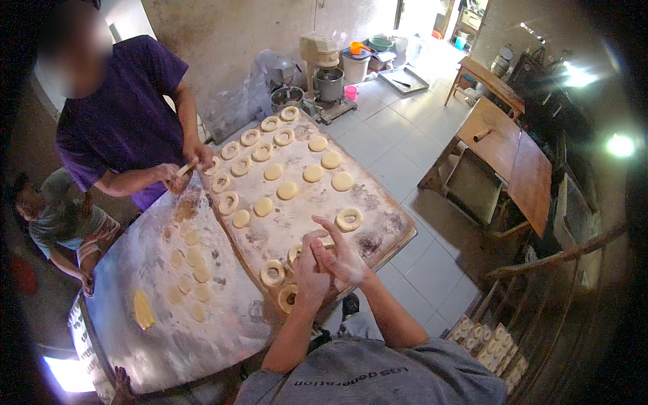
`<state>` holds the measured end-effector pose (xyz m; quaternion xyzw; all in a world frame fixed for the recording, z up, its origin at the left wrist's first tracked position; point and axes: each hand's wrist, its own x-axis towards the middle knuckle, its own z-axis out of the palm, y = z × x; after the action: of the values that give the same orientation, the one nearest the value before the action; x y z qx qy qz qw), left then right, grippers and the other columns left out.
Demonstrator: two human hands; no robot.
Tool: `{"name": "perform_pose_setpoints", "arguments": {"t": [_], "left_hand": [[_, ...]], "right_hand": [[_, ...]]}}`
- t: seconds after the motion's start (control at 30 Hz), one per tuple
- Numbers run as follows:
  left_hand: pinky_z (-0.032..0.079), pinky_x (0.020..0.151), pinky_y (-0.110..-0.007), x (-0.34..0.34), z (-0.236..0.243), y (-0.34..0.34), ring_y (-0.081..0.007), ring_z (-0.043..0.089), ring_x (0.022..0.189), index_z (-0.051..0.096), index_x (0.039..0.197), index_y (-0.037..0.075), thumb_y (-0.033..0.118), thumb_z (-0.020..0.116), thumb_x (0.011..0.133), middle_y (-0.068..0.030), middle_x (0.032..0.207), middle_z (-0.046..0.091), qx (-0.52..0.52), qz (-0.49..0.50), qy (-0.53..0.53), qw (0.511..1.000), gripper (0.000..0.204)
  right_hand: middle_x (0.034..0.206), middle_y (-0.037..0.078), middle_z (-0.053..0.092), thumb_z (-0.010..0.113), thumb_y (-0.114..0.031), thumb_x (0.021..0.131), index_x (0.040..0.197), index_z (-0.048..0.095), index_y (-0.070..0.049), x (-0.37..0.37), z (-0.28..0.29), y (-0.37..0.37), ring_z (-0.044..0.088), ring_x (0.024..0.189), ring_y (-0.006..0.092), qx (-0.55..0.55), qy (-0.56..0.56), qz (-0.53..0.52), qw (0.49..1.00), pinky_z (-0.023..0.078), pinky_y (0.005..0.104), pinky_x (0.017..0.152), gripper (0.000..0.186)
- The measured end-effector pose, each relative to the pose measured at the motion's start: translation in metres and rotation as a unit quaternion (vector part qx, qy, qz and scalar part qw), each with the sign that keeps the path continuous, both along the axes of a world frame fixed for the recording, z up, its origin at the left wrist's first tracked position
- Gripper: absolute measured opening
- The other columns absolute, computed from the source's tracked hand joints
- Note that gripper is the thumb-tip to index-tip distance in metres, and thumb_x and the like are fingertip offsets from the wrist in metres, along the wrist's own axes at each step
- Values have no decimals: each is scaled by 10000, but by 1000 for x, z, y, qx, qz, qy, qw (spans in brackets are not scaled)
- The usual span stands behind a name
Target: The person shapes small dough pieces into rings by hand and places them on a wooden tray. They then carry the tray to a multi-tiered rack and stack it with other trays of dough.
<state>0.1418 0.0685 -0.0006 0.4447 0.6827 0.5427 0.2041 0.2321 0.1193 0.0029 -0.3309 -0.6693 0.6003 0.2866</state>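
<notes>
My left hand [312, 271] and my right hand [345, 262] are pressed together above the near end of a floured wooden board [317, 209]. Their fingers curl over one another, and one finger of my right hand sticks out. Whatever lies between the palms is hidden. A dough ring [273, 273] sits left of my left hand, another dough ring [287, 298] lies by its wrist, and one more is partly covered by that hand. Beyond my right hand is a separate dough ring [349, 219]. Several flat dough rounds [287, 190] and more rings are spread farther up the board.
A co-worker in a purple shirt [128, 108] handles a small dough piece at the board's left side. Small dough rounds and a yellow lump [143, 310] lie on the floured table [223, 337]. Another person [61, 209] sits at far left. Mixers [329, 81] stand behind; a wooden table [499, 155] is right.
</notes>
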Motion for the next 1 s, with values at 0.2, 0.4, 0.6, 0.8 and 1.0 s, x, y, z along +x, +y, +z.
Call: {"name": "perform_pose_setpoints", "arguments": {"t": [0.2, 0.4, 0.6, 0.8, 1.0], "left_hand": [[463, 753, -387, 42, -12, 32, -280, 605, 820, 530, 1078, 46, 296, 340, 1032, -158, 880, 613, -46, -98, 62, 992, 318], [447, 724, -595, 61, 1, 55, -520, 599, 860, 406, 1201, 52, 418, 354, 1006, -309, 877, 631, -132, -149, -14, 980, 419], [392, 874, -608, 54, -40, 97, -510, 531, 1036, 322, 1358, 22, 356, 450, 972, -346, 1121, 518, -220, -103, 198, 950, 527], [357, 965, -573, 47, -25, 86, -434, 456, 1141, 345, 1371, 53, 293, 542, 898, -251, 1196, 453, -265, -156, 325, 894, 565], [331, 988, -604, 38, -37, 68, -452, 451, 1168, 287, 1440, 75, 223, 593, 851, -285, 1249, 439, -277, -180, 243, 912, 680]], "right_hand": [[1010, 108, 633, 365, -441, 992, 1391, 357, -37, 67, -66, 52, 628, 801, 117, -262, 457, 123, 841, 521, 241, 602, 567], [1186, 158, 591, 354, -479, 1000, 1450, 295, -17, 91, -38, 50, 577, 1116, 253, -130, 218, -73, 964, 412, 370, 1004, 648], [1281, 311, 517, 488, -407, 951, 1439, 243, 34, 93, -22, 76, 506, 1212, 418, -8, -162, -195, 967, 373, 442, 1036, 701], [1253, 351, 508, 643, -294, 822, 1428, 259, 33, 111, -62, 83, 520, 1139, 500, 142, -331, -123, 925, 417, 517, 973, 788], [1256, 270, 552, 641, -289, 832, 1354, 419, 34, 99, -97, 72, 559, 1123, 440, 482, -381, -123, 779, 446, 479, 948, 653]]}}
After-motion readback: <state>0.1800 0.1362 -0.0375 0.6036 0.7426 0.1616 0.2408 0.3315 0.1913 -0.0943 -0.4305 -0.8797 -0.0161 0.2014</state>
